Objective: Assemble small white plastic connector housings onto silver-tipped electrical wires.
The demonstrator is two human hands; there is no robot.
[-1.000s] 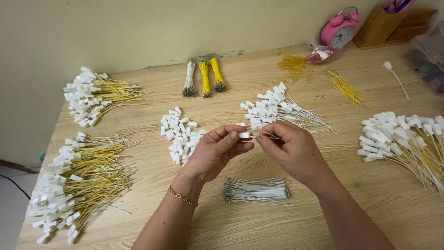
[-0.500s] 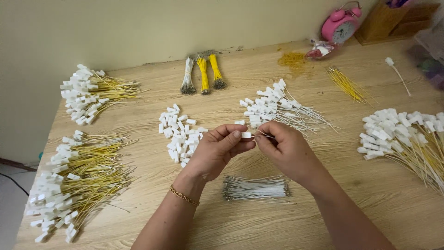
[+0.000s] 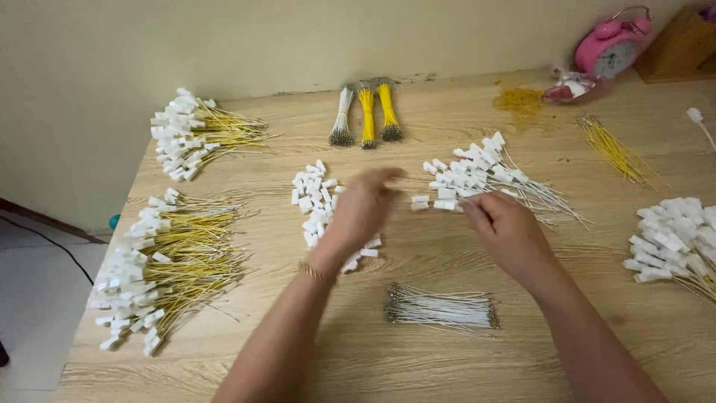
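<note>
**Two hands over heaps of wires and white connectors**

We see our left hand point(image 3: 362, 213) blurred above the small pile of loose white connectors point(image 3: 317, 205) near the middle of the wooden tabletop point(image 3: 447, 366). Its fingers point(image 3: 388, 177) are loosely curled and reach toward the right; because of the blur we cannot tell whether they hold anything. A thin gold bracelet point(image 3: 313, 273) sits on that wrist.

Our right hand point(image 3: 507, 231) lies just beside the heap of white-wired connectors point(image 3: 485, 175). Its fingers point(image 3: 473, 210) are pinched together at one white connector point(image 3: 445, 204) at the near edge of that heap; a second connector lies touching it on the left.

Between the two forearms, nearer to us, lies a bundle of bare white wires point(image 3: 441, 307) flat on the tabletop.

To the left sit two heaps of yellow-wired connectors, a large one near the edge point(image 3: 168, 269) and a smaller one farther back point(image 3: 198, 134). At the back stand three bound wire bundles point(image 3: 367, 113), one white and two yellow. To the right we find loose yellow wires point(image 3: 615, 149), a further heap of white connectors point(image 3: 675, 239) at the edge of view, and a pink alarm clock point(image 3: 610, 46) by the wall.
</note>
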